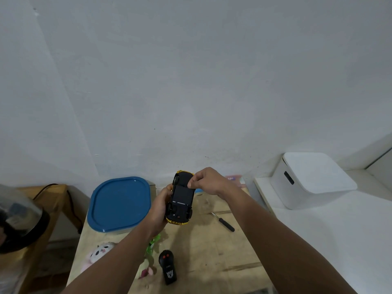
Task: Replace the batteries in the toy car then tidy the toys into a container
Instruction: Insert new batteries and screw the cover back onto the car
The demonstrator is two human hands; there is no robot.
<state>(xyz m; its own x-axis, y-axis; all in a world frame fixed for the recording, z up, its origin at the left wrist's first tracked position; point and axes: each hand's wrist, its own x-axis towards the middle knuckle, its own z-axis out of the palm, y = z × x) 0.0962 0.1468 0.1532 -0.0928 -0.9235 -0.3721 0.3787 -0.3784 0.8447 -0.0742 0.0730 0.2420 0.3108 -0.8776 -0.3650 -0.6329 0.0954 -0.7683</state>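
**Carefully now: car belly-up, cover under my fingertips**

Right now my left hand (160, 205) wraps the yellow toy car (181, 200) from its side, fingers curled round the body, holding it upside down above the wooden table (212, 251) with its black underside facing me. My right hand (204, 181) comes over the far end of the car, thumb and forefinger pinched narrow at the edge of the underside near the battery cover (182, 195); whether they hold a small part or only press the plastic I cannot tell.

What could go wrong: if a screw or the cover comes free under that pinch, it could drop and roll away across the table, since I hold the car in the air. A slack left grip would let the car twist while I pry.

Room around my grip: below and to the right lies the screwdriver (223, 222), apart from the car, easy to reach. Left of my holding hand sits the container with the blue lid (119, 203), close by, lid on. Nearer me, beneath my left forearm, are the black remote (167, 267), a panda plush (99, 252) and a green toy (153, 244). Behind the car the wall is near, so I judge that lowering toward me is the free way.
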